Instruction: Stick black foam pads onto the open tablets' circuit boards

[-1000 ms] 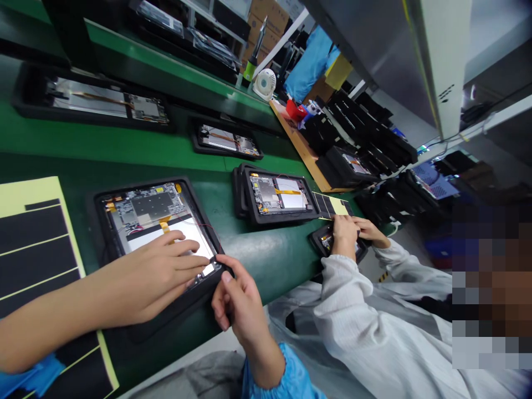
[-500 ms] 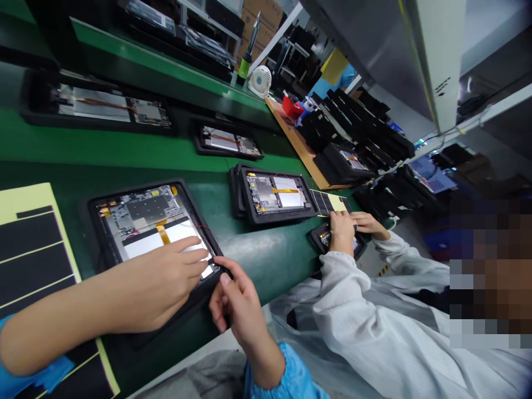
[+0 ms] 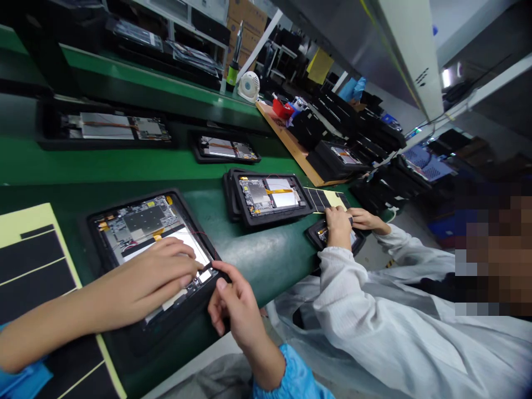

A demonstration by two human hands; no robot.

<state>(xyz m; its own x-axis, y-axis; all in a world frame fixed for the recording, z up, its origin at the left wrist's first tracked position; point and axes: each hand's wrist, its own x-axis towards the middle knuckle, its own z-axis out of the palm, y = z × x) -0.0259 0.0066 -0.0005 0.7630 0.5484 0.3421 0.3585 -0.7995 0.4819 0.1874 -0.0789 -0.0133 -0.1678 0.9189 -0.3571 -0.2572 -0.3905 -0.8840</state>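
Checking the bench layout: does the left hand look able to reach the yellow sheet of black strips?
Probably yes: the left hand rests on the open tablet, and the yellow sheet lies right beside that tablet, with nothing standing between them.

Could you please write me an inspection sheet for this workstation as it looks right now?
Surface: green conveyor belt, no spills seen.
Job's things: open black tablet with bare circuit board, lying flat.
Clutter: yellow sheet of black foam strips to its left; second open tablet further right.
Grips: left hand lies flat on the tablet's white panel; right hand pinches its near right corner.
Cables: thin red wire crosses the tablet.
Surroundings: co-worker's white sleeve on the right, small white fan, stacked black trays by a wooden bench.
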